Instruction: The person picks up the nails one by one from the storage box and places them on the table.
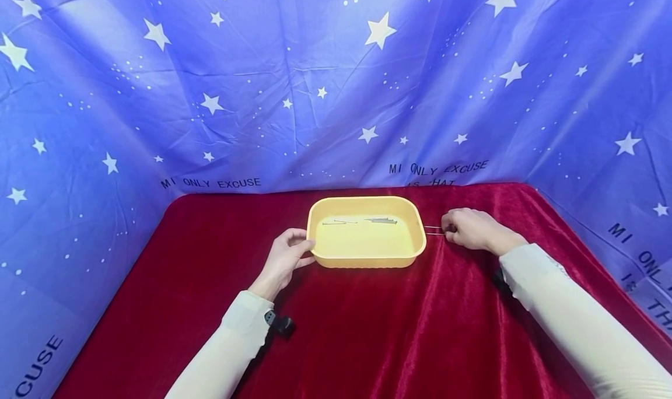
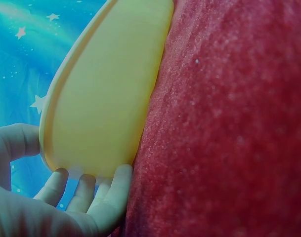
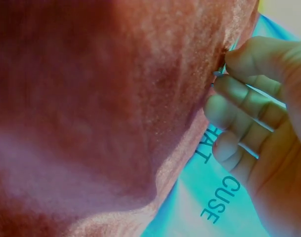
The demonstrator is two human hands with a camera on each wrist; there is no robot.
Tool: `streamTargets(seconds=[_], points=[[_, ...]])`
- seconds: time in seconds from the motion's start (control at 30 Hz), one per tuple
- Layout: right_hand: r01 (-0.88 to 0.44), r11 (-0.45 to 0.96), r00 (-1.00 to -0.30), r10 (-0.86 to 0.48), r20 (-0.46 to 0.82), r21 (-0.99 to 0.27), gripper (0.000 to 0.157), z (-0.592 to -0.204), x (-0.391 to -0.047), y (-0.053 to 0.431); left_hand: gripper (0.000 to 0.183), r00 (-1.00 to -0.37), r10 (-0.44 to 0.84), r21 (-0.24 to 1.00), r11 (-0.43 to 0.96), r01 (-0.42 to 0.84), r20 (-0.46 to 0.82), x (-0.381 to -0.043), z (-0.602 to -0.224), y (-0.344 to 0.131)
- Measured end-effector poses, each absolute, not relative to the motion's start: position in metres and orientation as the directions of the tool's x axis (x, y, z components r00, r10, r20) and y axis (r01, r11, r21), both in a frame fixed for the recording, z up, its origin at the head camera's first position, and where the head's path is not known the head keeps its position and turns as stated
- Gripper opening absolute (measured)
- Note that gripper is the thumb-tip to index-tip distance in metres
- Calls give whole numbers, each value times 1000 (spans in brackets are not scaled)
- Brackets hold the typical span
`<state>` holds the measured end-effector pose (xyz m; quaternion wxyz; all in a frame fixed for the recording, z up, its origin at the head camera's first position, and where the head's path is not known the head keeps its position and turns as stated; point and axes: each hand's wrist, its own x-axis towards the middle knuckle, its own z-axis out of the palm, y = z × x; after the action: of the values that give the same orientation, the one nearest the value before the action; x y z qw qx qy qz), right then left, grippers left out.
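Note:
A yellow rectangular plastic basin (image 1: 367, 262) stands on the red cloth in the head view. My left hand (image 1: 283, 259) grips its left end, thumb at the rim and fingers against the outer wall; the left wrist view shows several fingers (image 2: 81, 195) along that wall. Inside the basin lie thin metal nails: a pair (image 1: 336, 223) at left and a small bunch (image 1: 385, 220) at right. Just right of the basin, my right hand (image 1: 475, 230) pinches two nails (image 1: 433, 234) between thumb and fingertips. Their far ends point at the basin's right wall; fingers hide the rest.
Red velvet cloth (image 1: 362, 329) covers the table, with folds at the right. Blue curtains (image 1: 289, 66) printed with stars and lettering hang behind and on both sides. A small black device (image 1: 280, 323) sits at the left wrist.

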<state>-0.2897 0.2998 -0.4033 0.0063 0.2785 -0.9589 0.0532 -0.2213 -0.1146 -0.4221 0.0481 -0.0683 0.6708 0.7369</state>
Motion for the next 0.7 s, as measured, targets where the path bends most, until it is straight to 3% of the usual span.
streamTargets(seconds=[0.7], points=[[-558, 822, -830, -552, 83, -115, 10, -396, -290, 291, 33, -986, -20, 980, -113, -164, -167, -220, -421, -113]])
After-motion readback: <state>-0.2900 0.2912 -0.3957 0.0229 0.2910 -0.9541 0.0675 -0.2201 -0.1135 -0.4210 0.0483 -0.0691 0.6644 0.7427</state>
